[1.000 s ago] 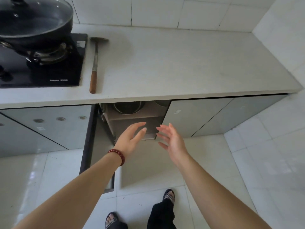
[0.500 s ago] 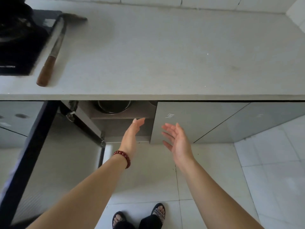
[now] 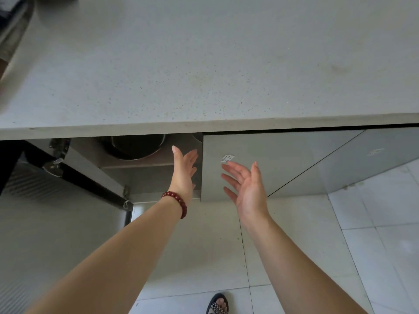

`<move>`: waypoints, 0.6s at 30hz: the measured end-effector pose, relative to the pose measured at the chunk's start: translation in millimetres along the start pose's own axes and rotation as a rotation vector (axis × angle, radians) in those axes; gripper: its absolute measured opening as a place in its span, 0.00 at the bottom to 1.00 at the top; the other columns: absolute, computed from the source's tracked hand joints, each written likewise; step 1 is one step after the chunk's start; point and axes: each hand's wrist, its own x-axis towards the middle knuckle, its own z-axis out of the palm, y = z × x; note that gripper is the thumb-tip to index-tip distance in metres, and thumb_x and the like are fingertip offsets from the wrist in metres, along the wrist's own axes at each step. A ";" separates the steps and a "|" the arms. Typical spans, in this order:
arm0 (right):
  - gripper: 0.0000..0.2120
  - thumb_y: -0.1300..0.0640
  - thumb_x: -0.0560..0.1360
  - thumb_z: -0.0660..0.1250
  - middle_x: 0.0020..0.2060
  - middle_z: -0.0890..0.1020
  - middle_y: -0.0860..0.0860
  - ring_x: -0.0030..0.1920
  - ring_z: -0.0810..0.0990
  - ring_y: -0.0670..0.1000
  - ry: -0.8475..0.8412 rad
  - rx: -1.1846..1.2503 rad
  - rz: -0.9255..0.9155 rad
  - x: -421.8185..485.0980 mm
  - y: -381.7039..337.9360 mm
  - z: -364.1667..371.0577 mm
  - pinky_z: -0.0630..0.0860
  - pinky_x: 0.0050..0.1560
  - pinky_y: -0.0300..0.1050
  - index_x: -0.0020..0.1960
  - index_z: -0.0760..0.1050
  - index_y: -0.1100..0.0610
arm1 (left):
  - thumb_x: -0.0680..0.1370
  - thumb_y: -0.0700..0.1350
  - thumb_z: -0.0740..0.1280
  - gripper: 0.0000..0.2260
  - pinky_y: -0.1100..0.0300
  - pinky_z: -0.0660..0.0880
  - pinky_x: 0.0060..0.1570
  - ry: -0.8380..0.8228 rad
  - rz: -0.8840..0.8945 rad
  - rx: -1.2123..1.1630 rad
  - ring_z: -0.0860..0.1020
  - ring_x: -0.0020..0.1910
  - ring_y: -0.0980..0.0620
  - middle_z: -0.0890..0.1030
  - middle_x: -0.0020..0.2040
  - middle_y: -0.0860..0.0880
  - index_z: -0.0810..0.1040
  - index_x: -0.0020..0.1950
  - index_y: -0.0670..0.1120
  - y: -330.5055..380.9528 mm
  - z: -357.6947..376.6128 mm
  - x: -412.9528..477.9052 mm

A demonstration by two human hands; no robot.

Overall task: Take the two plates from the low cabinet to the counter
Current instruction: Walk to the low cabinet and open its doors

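step: reach into low cabinet (image 3: 158,177) — left hand (image 3: 184,175), right hand (image 3: 247,189), each grip wide, empty; plates unseen — next likely: locate, grasp.

Open low cabinet (image 3: 149,177) under the counter (image 3: 204,64), hands out front.
Metal pot (image 3: 136,147) up on the shelf inside; open door (image 3: 56,223) swung off to the left, shut door (image 3: 260,168) just right. Left hand (image 3: 184,172) at the opening, right hand (image 3: 247,189) before the shut door, sandalled foot (image 3: 218,304) on floor below.
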 end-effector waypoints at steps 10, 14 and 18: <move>0.28 0.41 0.80 0.40 0.58 0.80 0.48 0.59 0.77 0.47 0.038 0.012 -0.013 11.2 -6.7 -3.2 0.70 0.57 0.47 0.54 0.78 0.50 | 0.77 0.64 0.39 0.31 0.42 0.48 0.72 -0.073 -0.018 0.022 0.55 0.75 0.48 0.57 0.77 0.51 0.55 0.76 0.51 16.8 5.9 31.9; 0.29 0.40 0.80 0.41 0.58 0.81 0.48 0.59 0.77 0.47 0.062 0.024 -0.021 3.5 -4.6 -2.3 0.71 0.55 0.46 0.56 0.78 0.51 | 0.76 0.66 0.36 0.32 0.41 0.49 0.72 -0.067 -0.027 0.043 0.57 0.74 0.47 0.60 0.76 0.52 0.58 0.75 0.53 8.8 3.1 21.2; 0.28 0.39 0.79 0.42 0.58 0.81 0.46 0.59 0.77 0.47 0.081 0.018 -0.027 -14.7 2.7 -1.7 0.71 0.56 0.49 0.55 0.78 0.47 | 0.74 0.67 0.33 0.35 0.39 0.50 0.71 -0.096 -0.041 0.097 0.58 0.74 0.46 0.61 0.75 0.52 0.61 0.73 0.55 -3.8 -2.1 1.8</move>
